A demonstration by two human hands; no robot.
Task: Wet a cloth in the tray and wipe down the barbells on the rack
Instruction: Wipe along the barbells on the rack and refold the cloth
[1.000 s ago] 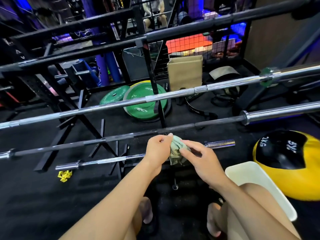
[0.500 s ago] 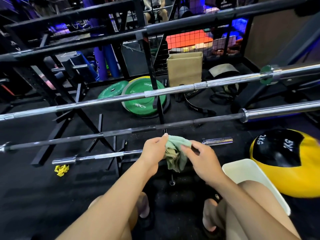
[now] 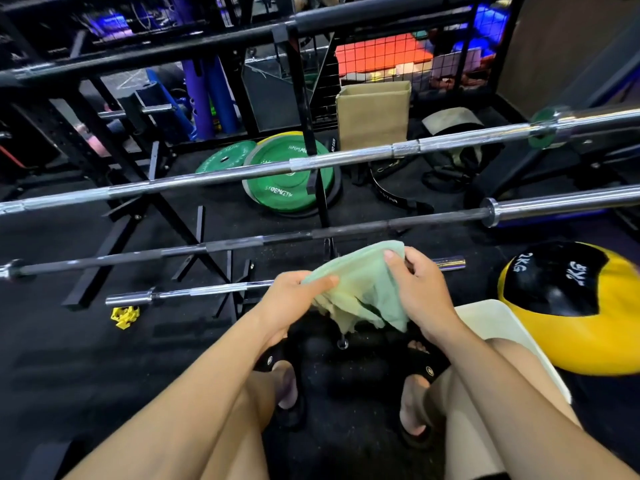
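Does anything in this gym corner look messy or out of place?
Mostly tidy. One oddity: a small yellow plastic piece lies loose on the black floor beneath the short barbell. Both hands hold the green cloth, whose lower edge looks frayed.

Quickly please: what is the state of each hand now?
Left hand: fingers pinch the green cloth.
Right hand: fingers grip the same cloth.

Held between left hand (image 3: 289, 299) and right hand (image 3: 420, 294): cloth (image 3: 363, 284), in front of the shortest barbell (image 3: 194, 292). Behind that, one after another, dark barbell (image 3: 242, 245) and long barbell (image 3: 242, 174), across the rack (image 3: 313, 133). Behind the long barbell, on the floor: weight plates (image 3: 287, 188); right of them, box (image 3: 372, 112). At right: medicine ball (image 3: 571, 306), just beside tray (image 3: 491, 320). At left, on the floor: small clip (image 3: 124, 316).
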